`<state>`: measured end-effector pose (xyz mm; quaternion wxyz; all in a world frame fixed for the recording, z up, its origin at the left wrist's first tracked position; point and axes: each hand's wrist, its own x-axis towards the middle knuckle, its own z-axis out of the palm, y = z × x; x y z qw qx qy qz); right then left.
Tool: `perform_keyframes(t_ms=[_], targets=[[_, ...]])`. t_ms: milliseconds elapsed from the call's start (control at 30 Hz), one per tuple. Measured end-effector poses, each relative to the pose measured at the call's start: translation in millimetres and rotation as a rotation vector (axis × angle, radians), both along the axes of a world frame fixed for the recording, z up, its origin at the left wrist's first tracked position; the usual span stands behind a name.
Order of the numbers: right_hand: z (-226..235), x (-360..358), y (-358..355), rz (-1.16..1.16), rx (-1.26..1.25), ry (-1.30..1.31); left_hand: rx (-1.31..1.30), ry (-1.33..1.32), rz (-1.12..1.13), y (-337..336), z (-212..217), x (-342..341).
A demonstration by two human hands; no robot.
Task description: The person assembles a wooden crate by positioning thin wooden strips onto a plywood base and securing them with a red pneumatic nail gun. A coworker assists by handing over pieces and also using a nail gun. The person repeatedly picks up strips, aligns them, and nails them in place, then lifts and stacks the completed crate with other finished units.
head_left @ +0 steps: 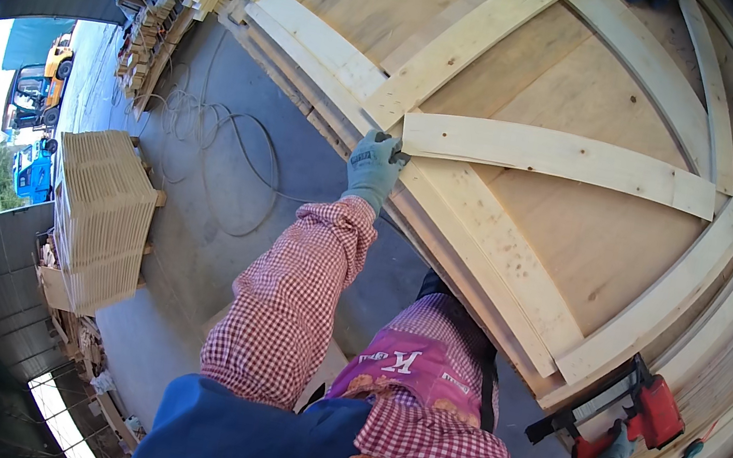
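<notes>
One grey-gloved left hand [374, 168] I'm watching is gripping left end of long, pale wooden slat [556, 155] lying across tan plywood panel [547, 236]; grey-gloved right hand [618, 444] is clasping red-and-black nail gun [658, 414].

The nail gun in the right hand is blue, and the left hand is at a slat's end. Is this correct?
Not blue: the head view shows a red nail gun in the right hand; the left hand is at the end of a slat.
</notes>
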<state>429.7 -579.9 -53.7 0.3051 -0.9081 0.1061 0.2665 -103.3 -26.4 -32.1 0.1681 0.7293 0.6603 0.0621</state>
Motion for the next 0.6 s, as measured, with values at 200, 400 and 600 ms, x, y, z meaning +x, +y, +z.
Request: perform_keyframes(t_ms=[200, 400, 600], targets=[[74, -43, 62, 0.114, -0.035, -0.03, -0.186, -0.016, -0.102, 24, 9, -17], [110, -93, 76, 0.115, 0.184, -0.294, -0.348, -0.15, -0.379, 59, -5, -51], [188, -214, 155, 0.119, 0.134, -0.238, -0.667, -0.31, -0.418, 87, -8, -57]])
